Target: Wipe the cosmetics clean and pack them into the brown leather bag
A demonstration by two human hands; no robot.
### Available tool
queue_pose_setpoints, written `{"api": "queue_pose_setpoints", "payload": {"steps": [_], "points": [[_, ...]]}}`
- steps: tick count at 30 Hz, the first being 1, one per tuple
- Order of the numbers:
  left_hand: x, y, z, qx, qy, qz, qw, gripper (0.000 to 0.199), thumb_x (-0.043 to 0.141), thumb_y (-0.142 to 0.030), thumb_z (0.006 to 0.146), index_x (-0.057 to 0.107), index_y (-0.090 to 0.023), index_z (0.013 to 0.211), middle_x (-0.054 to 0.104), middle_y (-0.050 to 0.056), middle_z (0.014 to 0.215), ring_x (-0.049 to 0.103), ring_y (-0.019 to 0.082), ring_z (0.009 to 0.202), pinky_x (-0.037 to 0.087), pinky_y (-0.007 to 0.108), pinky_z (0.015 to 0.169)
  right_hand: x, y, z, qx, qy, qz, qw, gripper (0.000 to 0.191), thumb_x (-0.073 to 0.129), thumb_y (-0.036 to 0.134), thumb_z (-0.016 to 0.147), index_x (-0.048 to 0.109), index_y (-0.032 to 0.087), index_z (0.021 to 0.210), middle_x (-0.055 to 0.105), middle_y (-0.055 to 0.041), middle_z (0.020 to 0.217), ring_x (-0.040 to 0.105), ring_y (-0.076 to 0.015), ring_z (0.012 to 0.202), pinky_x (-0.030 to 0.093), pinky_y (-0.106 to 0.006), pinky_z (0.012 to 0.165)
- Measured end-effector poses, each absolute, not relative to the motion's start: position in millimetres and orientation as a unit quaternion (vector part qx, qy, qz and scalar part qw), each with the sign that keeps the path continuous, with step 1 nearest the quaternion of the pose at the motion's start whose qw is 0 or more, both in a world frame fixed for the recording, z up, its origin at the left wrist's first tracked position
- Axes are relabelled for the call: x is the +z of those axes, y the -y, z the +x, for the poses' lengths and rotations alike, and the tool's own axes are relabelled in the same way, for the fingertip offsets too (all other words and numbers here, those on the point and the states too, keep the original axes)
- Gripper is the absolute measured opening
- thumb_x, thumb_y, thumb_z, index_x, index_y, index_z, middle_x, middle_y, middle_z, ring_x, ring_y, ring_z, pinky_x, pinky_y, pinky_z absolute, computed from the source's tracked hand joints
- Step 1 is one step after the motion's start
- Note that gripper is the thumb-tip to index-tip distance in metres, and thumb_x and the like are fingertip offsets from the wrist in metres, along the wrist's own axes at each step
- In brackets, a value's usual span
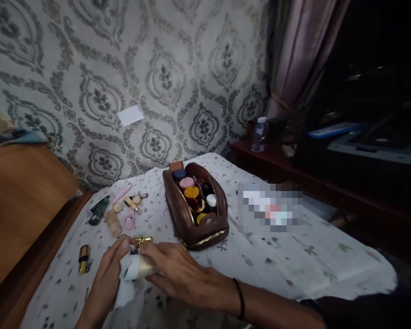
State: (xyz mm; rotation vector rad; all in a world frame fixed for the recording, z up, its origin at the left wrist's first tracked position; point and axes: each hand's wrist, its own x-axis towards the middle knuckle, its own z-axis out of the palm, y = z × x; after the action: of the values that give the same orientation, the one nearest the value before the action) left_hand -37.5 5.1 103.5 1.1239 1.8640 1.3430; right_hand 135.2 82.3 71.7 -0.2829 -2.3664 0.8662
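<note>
My left hand [107, 270] is closed around a crumpled white tissue or cloth [124, 292], its fingers near the end of a pale golden cylindrical container [145, 266]. From the other side, my right hand [181, 269] grips that container; its exact kind is hidden by my fingers and the tissue. Just beyond my fingertips lies a shiny gold tube [144, 240]. A brown leather toiletry bag [171, 208] stands unzipped ahead of my right hand. Inside are several bottles and jars, including one with an amber-gold cap [192, 193] and one with a white cap [211, 199].
Left of the bag lie small cosmetics, among them a beige tube [113, 223], a pink tube [122, 193] and a dark brush-like item [98, 211]. A black-and-gold tube [84, 259] lies apart. A wooden panel [23, 192] borders the left; a plastic bottle [259, 135] stands back right.
</note>
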Motion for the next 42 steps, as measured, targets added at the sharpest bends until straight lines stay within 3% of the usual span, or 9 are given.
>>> {"api": "queue_pose_setpoints", "payload": {"steps": [5,8,11,16,19,24,33,38,42], "points": [[98,-24,-13,0.566,-0.664,0.358,0.333,0.049,0.068,-0.067,0.072,0.059,-0.022,0.088,0.053,-0.005,0.06,0.045,0.011,0.047,0.036,0.02,0.042,90,-98,161,0.54,0.744,-0.147,0.365,0.035,0.072,0.022,0.077,0.059,0.022,0.109,0.068,-0.0013,0.095,0.063,-0.0167,0.083,0.049,-0.025,0.07],[88,-36,-11,0.555,-0.66,0.377,0.338,0.048,0.068,-0.067,0.073,0.059,-0.022,0.088,0.055,-0.005,0.063,0.049,0.012,0.05,0.04,0.02,0.045,112,-119,184,0.643,0.625,-0.113,0.429,0.04,0.074,0.031,0.079,0.057,0.023,0.114,0.067,-0.0014,0.099,0.064,-0.0161,0.088,0.052,-0.026,0.072],[74,-47,-22,0.51,-0.688,0.414,0.309,0.046,0.063,-0.067,0.077,0.06,-0.023,0.09,0.058,-0.004,0.068,0.051,0.013,0.053,0.043,0.022,0.048,140,-149,209,0.651,0.568,-0.108,0.492,0.039,0.074,0.036,0.081,0.053,0.026,0.112,0.065,-0.0009,0.098,0.065,-0.0168,0.088,0.056,-0.031,0.074],[46,-58,-51,0.42,-0.74,0.503,0.154,0.046,0.056,-0.067,0.079,0.065,-0.022,0.08,0.067,0.002,0.079,0.063,0.024,0.08,0.05,0.031,0.074,175,-200,226,0.599,0.549,-0.118,0.571,0.043,0.07,0.034,0.083,0.047,0.029,0.119,0.059,0.0021,0.097,0.064,-0.0162,0.089,0.059,-0.033,0.073],[32,-61,-61,0.387,-0.755,0.51,0.142,0.046,0.053,-0.066,0.08,0.065,-0.022,0.079,0.069,0.004,0.079,0.065,0.026,0.081,0.051,0.035,0.076,181,-228,216,0.599,0.551,-0.111,0.57,0.053,0.069,0.025,0.082,0.041,0.032,0.126,0.055,0.0035,0.097,0.063,-0.0152,0.087,0.059,-0.033,0.069],[21,-59,-68,0.361,-0.762,0.522,0.131,0.045,0.052,-0.065,0.081,0.067,-0.023,0.081,0.071,0.005,0.081,0.066,0.028,0.083,0.051,0.037,0.078,170,-270,183,0.613,0.557,-0.135,0.544,0.047,0.067,0.019,0.079,0.042,0.029,0.117,0.052,0.0018,0.098,0.061,-0.0153,0.081,0.06,-0.035,0.062],[7,-55,-80,0.351,-0.774,0.51,0.134,0.044,0.055,-0.064,0.081,0.069,-0.022,0.084,0.074,0.006,0.087,0.069,0.028,0.088,0.054,0.037,0.08,164,-303,137,0.572,0.582,-0.301,0.494,0.042,0.067,0.016,0.065,0.045,0.022,0.1,0.056,0.0029,0.085,0.059,-0.0168,0.078,0.054,-0.034,0.07],[2,-54,-86,0.336,-0.766,0.53,0.138,0.041,0.054,-0.06,0.085,0.069,-0.022,0.089,0.074,0.005,0.089,0.069,0.026,0.088,0.054,0.034,0.081,170,-312,135,0.513,0.648,-0.316,0.466,0.056,0.072,0.015,0.062,0.053,0.024,0.114,0.059,0.0036,0.085,0.06,-0.0182,0.085,0.052,-0.032,0.075],[-2,-52,-90,0.325,-0.763,0.54,0.142,0.039,0.052,-0.057,0.088,0.068,-0.022,0.092,0.074,0.005,0.091,0.069,0.025,0.09,0.054,0.034,0.082,170,-316,137,0.498,0.661,-0.312,0.466,0.053,0.075,0.019,0.067,0.056,0.024,0.116,0.058,0.0032,0.085,0.059,-0.0158,0.079,0.052,-0.027,0.065]]}}
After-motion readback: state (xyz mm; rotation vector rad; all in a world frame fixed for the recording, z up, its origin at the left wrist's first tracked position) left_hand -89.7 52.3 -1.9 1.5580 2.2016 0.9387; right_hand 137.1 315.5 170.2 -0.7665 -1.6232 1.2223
